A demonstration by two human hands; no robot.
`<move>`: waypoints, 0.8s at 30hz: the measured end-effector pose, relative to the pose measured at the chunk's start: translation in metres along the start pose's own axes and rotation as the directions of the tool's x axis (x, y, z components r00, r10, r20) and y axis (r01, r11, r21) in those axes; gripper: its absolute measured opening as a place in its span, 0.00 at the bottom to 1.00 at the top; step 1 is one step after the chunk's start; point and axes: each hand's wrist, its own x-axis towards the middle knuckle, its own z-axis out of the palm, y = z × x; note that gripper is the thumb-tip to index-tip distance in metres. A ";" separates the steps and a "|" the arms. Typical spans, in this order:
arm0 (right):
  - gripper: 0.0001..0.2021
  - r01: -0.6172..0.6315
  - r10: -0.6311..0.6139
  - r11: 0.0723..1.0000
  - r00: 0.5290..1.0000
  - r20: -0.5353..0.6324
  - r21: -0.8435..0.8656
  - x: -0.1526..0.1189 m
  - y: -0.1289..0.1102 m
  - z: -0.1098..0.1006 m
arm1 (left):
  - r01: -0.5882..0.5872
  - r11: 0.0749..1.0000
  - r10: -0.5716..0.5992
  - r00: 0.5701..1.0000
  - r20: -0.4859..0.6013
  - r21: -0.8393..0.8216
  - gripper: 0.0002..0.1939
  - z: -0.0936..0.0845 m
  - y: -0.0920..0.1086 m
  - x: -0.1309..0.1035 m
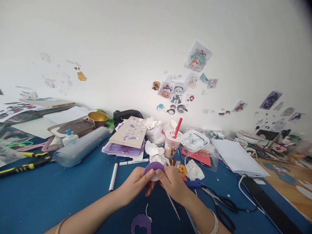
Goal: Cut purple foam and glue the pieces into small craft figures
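Observation:
Above the blue table, my left hand [137,180] and my right hand [173,182] pinch a small round purple piece [154,166] between thumbs and fingers. Its upper part is purple, and a whitish layer shows below, between the two thumbs. Whether it is felt or paper I cannot make out. A thin pale stick [173,206] slants down from beneath my right hand; I cannot tell if that hand holds it. Near the front edge of the view lies a purple cutout with a notched middle [141,218], a white strip beside it. Scissors [220,203] lie right of my right wrist.
A drink cup [172,148] with a red straw stands behind my hands, beside crumpled tissues [156,133]. A beige board [129,133] bears purple scraps. White markers [112,177] lie left. Pliers [26,164], a plastic roll [81,148] and white paper [240,156] flank the work area.

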 end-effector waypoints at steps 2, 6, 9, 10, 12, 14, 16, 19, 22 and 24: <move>0.30 -0.036 0.036 0.999 0.999 0.006 0.014 0.000 -0.001 0.002 | 0.008 0.998 -0.006 1.000 0.021 -0.069 0.34 0.000 -0.003 0.001; 0.31 -0.118 0.104 0.956 0.992 0.066 0.267 -0.001 -0.003 0.000 | -0.051 0.998 0.049 0.998 -0.039 -0.039 0.36 -0.005 -0.009 0.002; 0.33 -0.154 0.135 0.936 0.987 0.083 0.317 -0.003 -0.003 0.001 | -0.110 0.986 0.114 0.993 -0.031 0.123 0.33 -0.008 -0.009 0.002; 0.33 -0.154 0.132 0.939 0.987 0.090 0.309 -0.004 -0.002 0.002 | -0.117 0.979 0.120 0.993 -0.011 0.165 0.32 -0.008 -0.008 0.001; 0.33 -0.152 0.132 0.942 0.988 0.085 0.298 -0.004 0.000 0.004 | -0.096 0.977 0.097 0.995 0.003 0.192 0.33 -0.007 -0.007 0.000; 0.33 -0.158 0.155 0.937 0.987 0.034 0.313 -0.003 0.002 0.004 | -0.033 0.987 0.037 0.999 -0.020 0.157 0.33 -0.005 -0.005 -0.001; 0.32 -0.154 0.176 0.934 0.984 -0.040 0.324 0.000 0.004 0.002 | 0.034 0.994 -0.027 0.997 -0.067 0.099 0.33 -0.004 -0.004 -0.001; 0.29 -0.120 0.172 0.941 0.975 -0.143 0.315 0.004 0.003 -0.005 | 0.085 0.995 -0.081 0.992 -0.101 0.042 0.33 -0.004 -0.005 0.000; 0.21 -0.079 0.140 0.963 0.964 -0.227 0.256 0.006 0.001 -0.008 | 0.095 0.994 -0.089 0.990 -0.107 0.051 0.33 -0.004 -0.006 0.001; 0.15 -0.067 0.110 0.986 0.949 -0.297 0.152 0.004 0.001 -0.007 | 0.103 0.992 -0.094 0.988 -0.123 0.075 0.33 -0.004 -0.008 0.001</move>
